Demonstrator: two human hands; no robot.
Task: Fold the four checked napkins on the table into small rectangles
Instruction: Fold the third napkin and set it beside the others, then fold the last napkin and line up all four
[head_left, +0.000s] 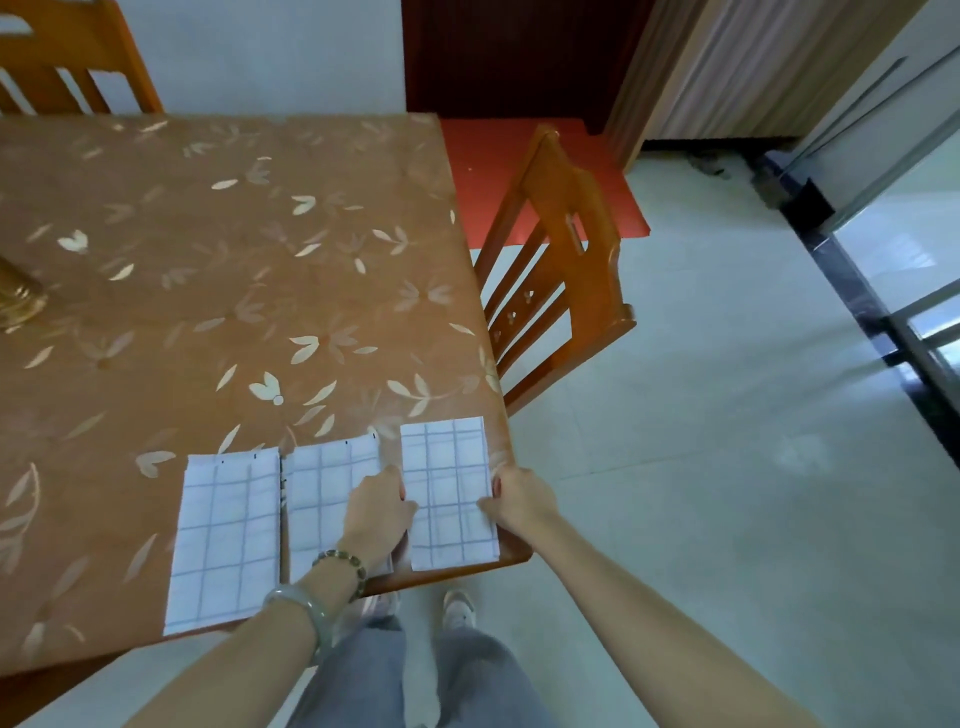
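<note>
Gripping the right napkin (447, 488) at the near corner of the table (260, 234): my left hand (376, 512) pinches its left edge and my right hand (519, 499) pinches its right edge. The middle napkin (317, 493) and the left napkin (226, 540) lie just beside it, already folded into rectangles. Status: three rectangles in view, this one under final adjustment. The fourth napkin is not visible.

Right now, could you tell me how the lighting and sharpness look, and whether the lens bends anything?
Head view: soft, even daylight, with a pale glare patch on the floor tiles; the wide lens bows the edges of the table; everything is slightly soft, yet the grid on the right napkin, between the left hand and right hand, reads clearly.
</note>
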